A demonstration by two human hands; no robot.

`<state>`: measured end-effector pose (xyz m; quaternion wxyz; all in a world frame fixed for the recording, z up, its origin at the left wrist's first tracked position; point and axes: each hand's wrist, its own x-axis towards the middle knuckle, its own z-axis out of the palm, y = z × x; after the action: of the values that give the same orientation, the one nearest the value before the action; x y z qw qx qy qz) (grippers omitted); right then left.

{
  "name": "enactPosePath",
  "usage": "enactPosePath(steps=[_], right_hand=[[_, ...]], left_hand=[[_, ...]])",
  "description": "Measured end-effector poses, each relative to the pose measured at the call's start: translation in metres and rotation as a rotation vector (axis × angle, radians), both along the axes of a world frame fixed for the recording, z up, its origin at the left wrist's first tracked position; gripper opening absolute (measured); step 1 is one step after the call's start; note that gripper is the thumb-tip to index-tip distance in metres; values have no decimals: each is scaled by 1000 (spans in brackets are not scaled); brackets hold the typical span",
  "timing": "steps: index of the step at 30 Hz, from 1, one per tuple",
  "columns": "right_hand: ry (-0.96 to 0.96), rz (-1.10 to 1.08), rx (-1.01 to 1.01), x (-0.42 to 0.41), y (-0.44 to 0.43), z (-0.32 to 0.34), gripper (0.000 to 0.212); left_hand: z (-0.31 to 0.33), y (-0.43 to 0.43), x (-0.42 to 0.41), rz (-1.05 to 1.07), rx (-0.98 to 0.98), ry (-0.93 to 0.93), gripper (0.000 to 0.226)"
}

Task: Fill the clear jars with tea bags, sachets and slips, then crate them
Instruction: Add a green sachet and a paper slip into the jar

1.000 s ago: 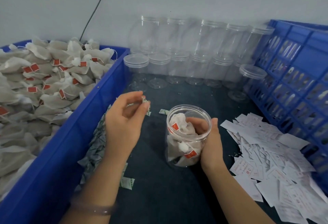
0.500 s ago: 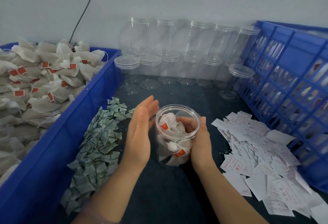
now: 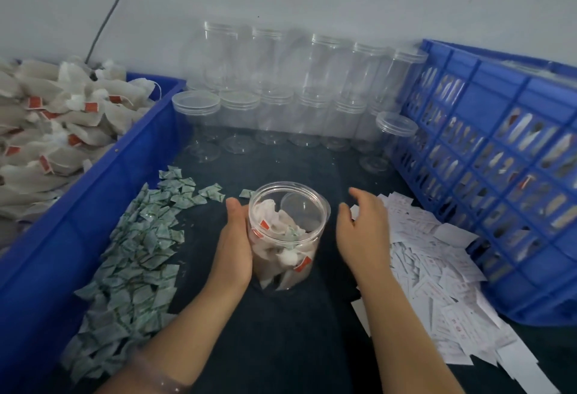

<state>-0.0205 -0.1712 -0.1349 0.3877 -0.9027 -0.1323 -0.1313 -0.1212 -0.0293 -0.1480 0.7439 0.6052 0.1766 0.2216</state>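
Head view: jar upright mid-bench, tea bags + sachet inside. Left hand cupped round jar side; right hand spread, empty, over slips. Prob. slip step; needs single-slip pinch next, then drop into jar.

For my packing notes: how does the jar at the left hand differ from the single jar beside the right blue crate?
The near jar has no lid; the far jar is capped. The near jar holds tea bags; the far jar is empty. The left hand holds the near jar; no hand touches the far jar. Both are clear and round.
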Motion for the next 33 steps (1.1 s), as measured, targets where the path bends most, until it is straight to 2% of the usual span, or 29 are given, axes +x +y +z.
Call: enactPosePath(steps=[2, 4, 9, 18, 21, 23, 29, 33], right_hand=[[121, -98, -278, 10, -7, -5, 50], [233, -127, -387, 12, -9, -9, 53], [191, -122, -381, 10, -7, -12, 48], [185, -81, -340, 12, -10, -12, 39], [186, -75, -369, 13, -9, -15, 58], [191, -85, -435, 14, -8, -17, 60], [139, -65, -432, 12, -6, -20, 43], [142, -63, -395, 12, -7, -20, 41]], left_hand=[[2, -1, -1, -52, -11, -7, 78], [4, -2, -3, -79, 12, -11, 74], [5, 1, -4, -111, 51, -8, 79], [5, 1, -4, -138, 54, -41, 74], [4, 1, -4, -123, 61, -36, 69], [5, 1, -4, -130, 87, -24, 66], [5, 1, -5, -139, 98, -20, 67], [6, 2, -5, -144, 87, -10, 70]])
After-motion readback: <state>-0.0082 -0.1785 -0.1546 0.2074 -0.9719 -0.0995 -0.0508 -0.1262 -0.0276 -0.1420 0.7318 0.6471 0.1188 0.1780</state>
